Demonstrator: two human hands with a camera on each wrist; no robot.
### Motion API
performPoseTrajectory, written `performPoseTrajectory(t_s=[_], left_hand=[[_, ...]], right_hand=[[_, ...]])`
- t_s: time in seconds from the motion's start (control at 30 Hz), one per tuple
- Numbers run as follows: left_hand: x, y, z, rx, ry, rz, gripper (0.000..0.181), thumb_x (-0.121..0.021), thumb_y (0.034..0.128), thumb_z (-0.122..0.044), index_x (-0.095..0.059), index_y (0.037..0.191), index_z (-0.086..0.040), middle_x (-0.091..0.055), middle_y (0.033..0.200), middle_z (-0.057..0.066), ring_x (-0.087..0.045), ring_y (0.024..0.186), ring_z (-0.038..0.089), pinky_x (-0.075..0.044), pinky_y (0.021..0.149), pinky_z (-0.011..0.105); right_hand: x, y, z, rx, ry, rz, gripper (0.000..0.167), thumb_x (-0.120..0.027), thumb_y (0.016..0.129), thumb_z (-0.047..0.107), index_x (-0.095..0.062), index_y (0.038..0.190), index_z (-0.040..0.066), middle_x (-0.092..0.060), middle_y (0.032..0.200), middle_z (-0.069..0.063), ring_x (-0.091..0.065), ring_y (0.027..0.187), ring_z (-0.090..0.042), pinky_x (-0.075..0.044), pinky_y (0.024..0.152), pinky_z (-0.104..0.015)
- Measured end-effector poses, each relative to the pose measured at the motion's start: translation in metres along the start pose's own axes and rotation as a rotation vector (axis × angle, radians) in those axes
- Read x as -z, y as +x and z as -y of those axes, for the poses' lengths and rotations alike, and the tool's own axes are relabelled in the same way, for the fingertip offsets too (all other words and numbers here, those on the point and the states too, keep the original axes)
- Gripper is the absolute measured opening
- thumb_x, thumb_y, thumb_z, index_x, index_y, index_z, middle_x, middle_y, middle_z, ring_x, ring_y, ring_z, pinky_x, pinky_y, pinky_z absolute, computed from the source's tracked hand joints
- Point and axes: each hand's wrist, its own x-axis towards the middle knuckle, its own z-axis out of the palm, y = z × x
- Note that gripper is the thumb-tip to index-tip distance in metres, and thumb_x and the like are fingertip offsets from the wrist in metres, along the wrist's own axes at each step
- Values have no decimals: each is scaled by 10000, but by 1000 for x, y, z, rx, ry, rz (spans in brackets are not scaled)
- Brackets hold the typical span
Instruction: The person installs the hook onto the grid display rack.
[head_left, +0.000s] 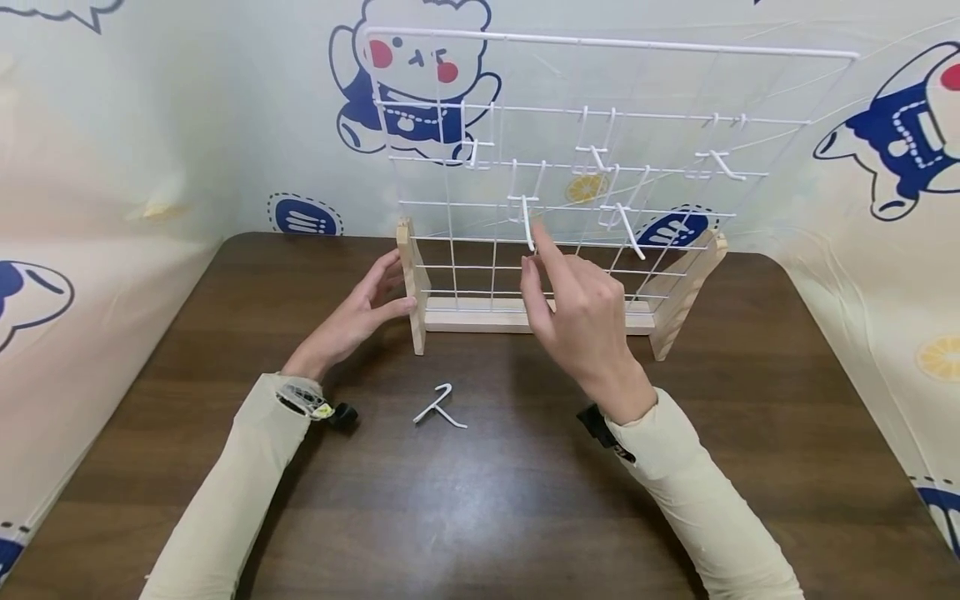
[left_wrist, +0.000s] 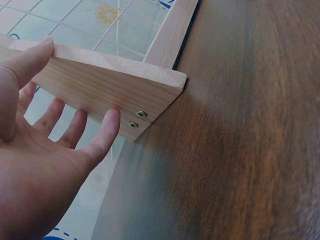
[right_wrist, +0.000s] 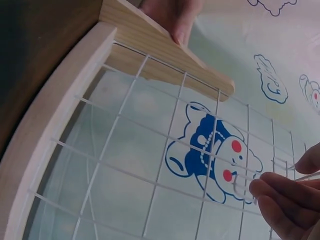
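Observation:
A white wire grid rack [head_left: 471, 267] stands on wooden side supports. At its left support [head_left: 414, 283], my left hand [head_left: 356, 312] holds the wood, thumb on the front edge and fingers along the outer side and rear edge [left_wrist: 55, 160]. My right hand [head_left: 581, 308] is raised before the grid, thumb and index fingertip apart beside the prong of a white hook [head_left: 527, 221] in the lower row. In the right wrist view, fingers [right_wrist: 280, 195] partly hide that hook. Another hung hook [head_left: 628, 229] is to its right. A loose white hook [head_left: 438, 407] lies on the table.
Along the upper row hang a left hook [head_left: 474, 152], a middle hook [head_left: 596, 157] and a right hook [head_left: 722, 162]. A wooden bar [head_left: 480, 321] joins the supports. The brown table [head_left: 450, 517] meets a printed cloth backdrop [head_left: 247, 150] behind.

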Motion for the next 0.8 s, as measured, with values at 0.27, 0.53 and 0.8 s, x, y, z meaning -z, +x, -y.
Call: performPoseTrajectory(t_s=[0.27, 0.53, 0.8], left_hand=[[0, -2, 1, -4, -9, -4, 743, -650, 963, -150, -240, 1553, -339, -320, 1555, 29, -299, 1426, 260, -280, 1120, 599], [0, -3, 1, -9, -12, -9, 746, -651, 964, -139, -240, 1557, -328, -325, 1552, 49, -308, 1420, 266, -287, 1116, 580], [0, -2, 0, 0, 3, -9, 755, -661, 959, -162, -237, 1556, -346, -325, 1551, 48, -309, 1419, 261, -272, 1122, 581]], right_hand=[[3, -13, 2, -24, 103, 47, 190, -610, 939, 79, -733, 1040, -23, -743, 839, -116, -688, 692, -233, -552, 600, -386], [9, -24, 11, -51, 289, 176, 147, -609, 942, 56, -735, 985, -6, -748, 900, -103, -696, 770, -171, -572, 715, -323], [8, -36, 19, -65, 351, 232, 114, -640, 920, 50, -736, 968, 12, -749, 900, -81, -719, 825, -184, -580, 751, -357]])
